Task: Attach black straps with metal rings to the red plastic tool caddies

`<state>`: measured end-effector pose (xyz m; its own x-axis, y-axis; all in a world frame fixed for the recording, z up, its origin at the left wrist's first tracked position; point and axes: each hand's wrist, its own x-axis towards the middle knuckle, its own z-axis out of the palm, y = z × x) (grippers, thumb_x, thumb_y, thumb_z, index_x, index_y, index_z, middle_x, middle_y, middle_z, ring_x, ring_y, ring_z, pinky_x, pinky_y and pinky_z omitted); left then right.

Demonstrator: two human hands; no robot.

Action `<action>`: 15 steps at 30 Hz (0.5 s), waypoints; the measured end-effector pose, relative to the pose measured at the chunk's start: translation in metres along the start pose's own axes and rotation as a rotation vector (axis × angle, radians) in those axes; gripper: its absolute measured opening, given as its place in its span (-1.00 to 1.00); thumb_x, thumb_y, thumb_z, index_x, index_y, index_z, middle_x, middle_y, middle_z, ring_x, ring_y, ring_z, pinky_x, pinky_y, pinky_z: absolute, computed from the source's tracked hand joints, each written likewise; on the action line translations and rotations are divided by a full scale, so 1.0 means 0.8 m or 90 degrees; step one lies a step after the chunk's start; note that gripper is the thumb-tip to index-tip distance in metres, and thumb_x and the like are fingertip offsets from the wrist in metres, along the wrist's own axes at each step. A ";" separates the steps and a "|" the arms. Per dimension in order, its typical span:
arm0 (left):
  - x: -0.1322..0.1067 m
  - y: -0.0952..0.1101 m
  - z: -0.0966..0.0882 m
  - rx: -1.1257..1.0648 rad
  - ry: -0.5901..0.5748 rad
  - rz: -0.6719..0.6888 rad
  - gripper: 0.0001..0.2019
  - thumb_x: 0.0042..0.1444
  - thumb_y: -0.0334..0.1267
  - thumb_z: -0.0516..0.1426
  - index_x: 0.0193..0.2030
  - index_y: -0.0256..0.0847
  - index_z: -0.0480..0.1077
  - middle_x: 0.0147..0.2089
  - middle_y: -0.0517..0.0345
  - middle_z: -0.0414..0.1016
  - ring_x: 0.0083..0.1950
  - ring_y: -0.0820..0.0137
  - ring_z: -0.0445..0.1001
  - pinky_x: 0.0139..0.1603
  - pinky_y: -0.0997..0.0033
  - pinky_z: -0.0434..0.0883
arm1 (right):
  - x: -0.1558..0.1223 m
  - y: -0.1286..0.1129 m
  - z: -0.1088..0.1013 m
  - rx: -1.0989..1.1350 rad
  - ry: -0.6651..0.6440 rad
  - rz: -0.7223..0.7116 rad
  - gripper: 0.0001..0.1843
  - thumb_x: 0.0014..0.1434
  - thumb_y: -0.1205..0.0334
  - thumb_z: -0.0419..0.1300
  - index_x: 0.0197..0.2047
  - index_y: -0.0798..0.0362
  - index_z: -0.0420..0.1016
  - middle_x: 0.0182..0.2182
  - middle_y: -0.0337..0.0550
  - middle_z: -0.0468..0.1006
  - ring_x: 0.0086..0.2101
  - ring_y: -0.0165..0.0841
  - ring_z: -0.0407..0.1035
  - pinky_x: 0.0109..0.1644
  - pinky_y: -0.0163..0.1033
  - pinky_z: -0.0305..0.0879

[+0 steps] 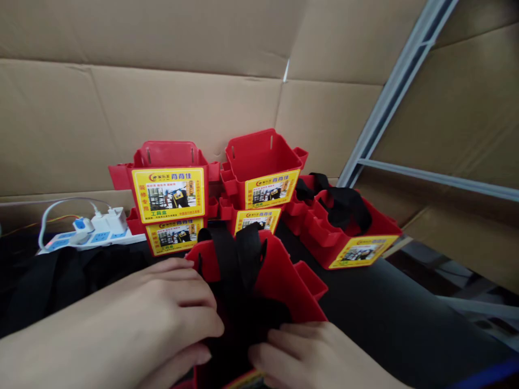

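A red plastic tool box (278,259) stands close in front of me, tilted in view. A black strap (227,259) loops through the slots in its back wall and drops into the dark inside. My left hand (174,308) lies over the box's left wall, fingers bent over the rim and thumb towards the inside. Reaching in from the right side, my right hand (292,351) has curled fingers down in the box, next to the black webbing. What its fingertips hold is hidden in shadow.
Stacked red tool boxes (168,156) with yellow labels stand behind, beside another stack (263,156). At right sits a box with a black strap (351,243). A power strip (101,235) with plugs and black straps (68,275) lie left. Cardboard (182,102) and a metal frame (389,108) bound the black table.
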<state>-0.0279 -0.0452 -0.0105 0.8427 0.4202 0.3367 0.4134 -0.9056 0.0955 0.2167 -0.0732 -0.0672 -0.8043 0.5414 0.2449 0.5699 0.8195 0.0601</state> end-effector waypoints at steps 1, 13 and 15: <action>0.002 -0.003 0.008 -0.012 0.008 0.004 -0.82 0.18 -0.27 0.03 -0.19 0.02 0.44 -0.29 0.34 0.51 -0.22 0.46 0.48 0.07 0.38 0.33 | -0.004 0.006 -0.002 0.014 0.003 0.020 -0.90 0.12 0.36 0.13 -0.26 0.03 0.31 -0.47 -0.33 0.46 -0.52 -0.45 0.35 -0.51 -0.35 0.17; -0.031 -0.037 0.094 0.055 0.222 -0.076 -0.93 0.08 -0.28 0.18 -0.30 -0.21 0.40 -0.25 0.11 0.48 -0.06 0.31 0.41 0.09 0.14 0.26 | 0.036 0.037 0.038 -0.071 0.272 0.005 -0.79 0.24 0.21 0.05 -0.13 0.12 0.41 -0.39 -0.19 0.52 -0.38 -0.43 0.37 -0.31 -0.28 0.18; -0.032 -0.044 0.091 0.067 0.207 -0.088 -0.95 0.07 -0.29 0.19 -0.33 -0.20 0.41 -0.30 0.14 0.49 -0.13 0.32 0.42 -0.04 0.21 0.33 | 0.048 0.038 0.042 -0.062 0.269 -0.008 -0.78 0.24 0.20 0.05 -0.13 0.12 0.41 -0.37 -0.19 0.52 -0.38 -0.43 0.36 -0.31 -0.29 0.16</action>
<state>-0.0390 -0.0196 -0.0907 0.6291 0.4826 0.6093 0.5634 -0.8232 0.0703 0.1976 -0.0214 -0.0881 -0.6831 0.3913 0.6167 0.5905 0.7928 0.1510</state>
